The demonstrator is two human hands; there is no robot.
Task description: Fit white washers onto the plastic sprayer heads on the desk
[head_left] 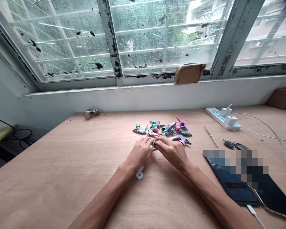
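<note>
My left hand (pixel 140 152) and my right hand (pixel 172 150) meet at the middle of the wooden table (pixel 62 165), fingertips pinched together on a small teal ring part (pixel 153 143). Just beyond the hands lies a pile of small grey, teal and pink plastic parts (pixel 168 128). Two small white washers (pixel 139 173) lie on the table under my left wrist. Most of what my fingers enclose is hidden.
A white power strip (pixel 222 119) with chargers and a cable sits at the back right. Tweezers (pixel 211 136) and keys (pixel 233 145) lie right of the pile. A dark phone (pixel 233 184) lies at the right. A cardboard piece (pixel 189 73) leans on the window sill.
</note>
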